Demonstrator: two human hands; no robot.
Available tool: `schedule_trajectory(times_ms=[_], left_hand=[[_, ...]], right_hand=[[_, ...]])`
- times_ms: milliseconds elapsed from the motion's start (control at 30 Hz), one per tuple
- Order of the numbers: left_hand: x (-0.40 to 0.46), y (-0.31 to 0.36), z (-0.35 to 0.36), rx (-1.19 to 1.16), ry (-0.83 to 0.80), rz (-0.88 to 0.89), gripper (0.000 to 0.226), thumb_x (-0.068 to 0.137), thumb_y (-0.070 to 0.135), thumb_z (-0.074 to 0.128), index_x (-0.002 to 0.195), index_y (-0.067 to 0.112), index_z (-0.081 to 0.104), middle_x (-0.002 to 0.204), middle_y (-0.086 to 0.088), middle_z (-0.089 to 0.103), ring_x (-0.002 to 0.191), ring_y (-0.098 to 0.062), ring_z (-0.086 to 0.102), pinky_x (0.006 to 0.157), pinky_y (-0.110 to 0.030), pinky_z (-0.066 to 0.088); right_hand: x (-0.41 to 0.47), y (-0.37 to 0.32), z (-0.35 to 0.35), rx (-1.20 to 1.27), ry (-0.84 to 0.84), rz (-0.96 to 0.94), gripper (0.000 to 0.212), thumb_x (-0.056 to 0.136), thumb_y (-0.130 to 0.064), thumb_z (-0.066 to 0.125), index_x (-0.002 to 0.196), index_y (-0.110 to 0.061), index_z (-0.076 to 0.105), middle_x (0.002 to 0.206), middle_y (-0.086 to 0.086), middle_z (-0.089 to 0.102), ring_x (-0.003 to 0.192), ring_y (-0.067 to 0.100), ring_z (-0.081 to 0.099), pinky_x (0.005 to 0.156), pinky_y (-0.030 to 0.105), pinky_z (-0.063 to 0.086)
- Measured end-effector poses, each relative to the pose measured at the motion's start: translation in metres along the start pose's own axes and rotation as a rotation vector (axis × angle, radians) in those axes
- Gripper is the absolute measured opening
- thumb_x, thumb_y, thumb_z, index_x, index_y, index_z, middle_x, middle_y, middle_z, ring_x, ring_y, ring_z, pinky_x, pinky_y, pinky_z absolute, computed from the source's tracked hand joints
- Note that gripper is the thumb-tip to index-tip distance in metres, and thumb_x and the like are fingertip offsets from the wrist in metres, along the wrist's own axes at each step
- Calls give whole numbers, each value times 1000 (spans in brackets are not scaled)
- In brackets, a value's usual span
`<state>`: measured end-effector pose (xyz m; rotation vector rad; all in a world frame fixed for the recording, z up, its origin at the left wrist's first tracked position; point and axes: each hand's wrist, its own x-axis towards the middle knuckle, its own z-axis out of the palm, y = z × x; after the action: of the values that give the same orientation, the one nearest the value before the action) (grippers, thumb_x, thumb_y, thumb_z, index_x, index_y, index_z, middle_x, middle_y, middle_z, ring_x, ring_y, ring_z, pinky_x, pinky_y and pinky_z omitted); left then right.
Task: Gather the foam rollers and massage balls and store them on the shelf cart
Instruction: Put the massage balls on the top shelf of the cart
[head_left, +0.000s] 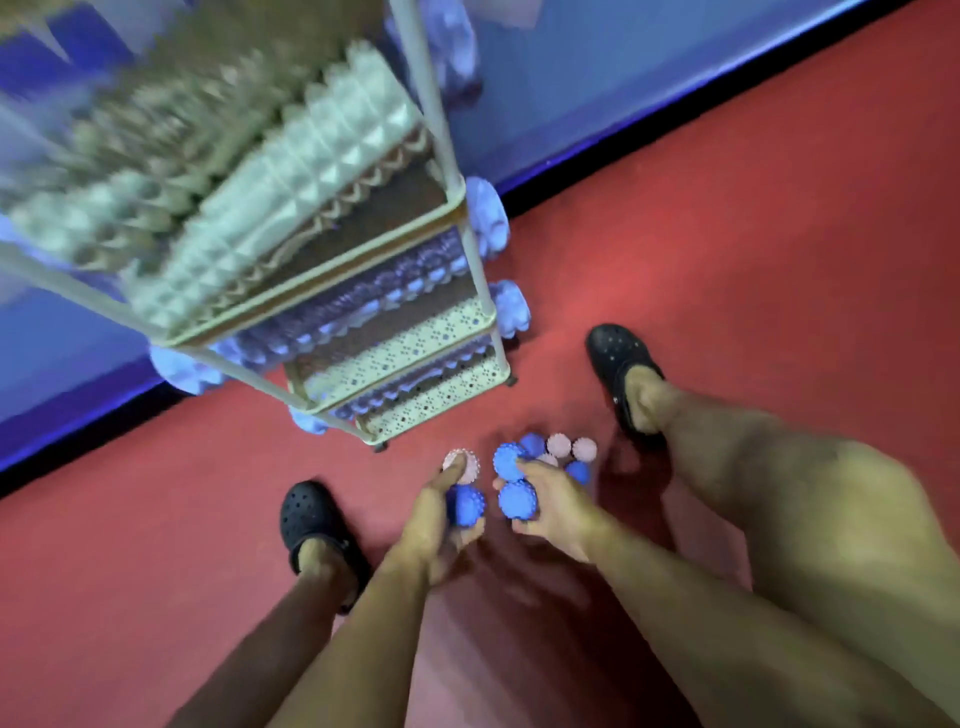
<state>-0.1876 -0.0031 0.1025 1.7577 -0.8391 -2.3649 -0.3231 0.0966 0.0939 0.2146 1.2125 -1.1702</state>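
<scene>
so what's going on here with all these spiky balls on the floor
A person is bent over a red floor, gathering spiky rubber massage balls. The left hand holds a blue spiky ball and touches a pink spiky ball. The right hand grips two blue spiky balls. More pink and blue balls lie in a cluster just beyond the right hand. The cream metal shelf cart beside them already holds ridged foam rollers on its tiers.

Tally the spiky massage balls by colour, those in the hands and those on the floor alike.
Blue balls: 5, as far as the blur allows.
Pink balls: 4, one half hidden.
Total: 9.
The left hand holds 2 and the right hand holds 2.
</scene>
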Motion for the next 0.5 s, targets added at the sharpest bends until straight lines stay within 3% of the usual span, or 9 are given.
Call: schedule_trajectory(times_ms=[100, 167, 233, 333, 500], left_hand=[[-68, 39, 14, -119, -151, 152, 42, 89, 44, 62, 122, 18, 61, 92, -5, 66, 64, -17, 56, 54, -28, 48], [-114, 67, 26, -206, -248, 292, 43, 93, 38, 54, 127, 12, 60, 106, -10, 70, 75, -22, 62, 57, -30, 50], [-161, 94, 36, -267, -314, 431, 35, 95, 32, 48, 119, 10, 61, 118, -17, 69, 88, -28, 65, 66, -35, 50], [-232, 133, 49, -315, -361, 606, 25, 96, 36, 49, 107, 15, 57, 115, -18, 68, 87, -30, 66, 66, -36, 50], [-338, 193, 68, -280, -329, 854, 26, 101, 44, 51, 96, 19, 56, 85, -5, 55, 70, -20, 59, 62, -33, 53]], right_hand=[[-53, -44, 41, -29, -122, -176, 32, 103, -29, 46, 133, -37, 56, 115, -2, 67, 86, 15, 58, 65, 28, 44], [-96, -75, 71, -30, -215, -311, 43, 103, -22, 42, 136, -48, 50, 113, -7, 66, 82, 14, 59, 64, 28, 43], [-138, -105, 98, -36, -313, -414, 46, 103, -18, 39, 137, -46, 51, 108, -2, 64, 80, 14, 59, 61, 28, 46], [-193, -145, 133, -27, -442, -541, 44, 101, -12, 38, 128, -40, 58, 103, 6, 62, 84, 19, 61, 65, 34, 48], [-278, -202, 191, -84, -616, -692, 31, 100, -18, 40, 117, -34, 61, 101, 9, 60, 83, 23, 57, 69, 37, 46]])
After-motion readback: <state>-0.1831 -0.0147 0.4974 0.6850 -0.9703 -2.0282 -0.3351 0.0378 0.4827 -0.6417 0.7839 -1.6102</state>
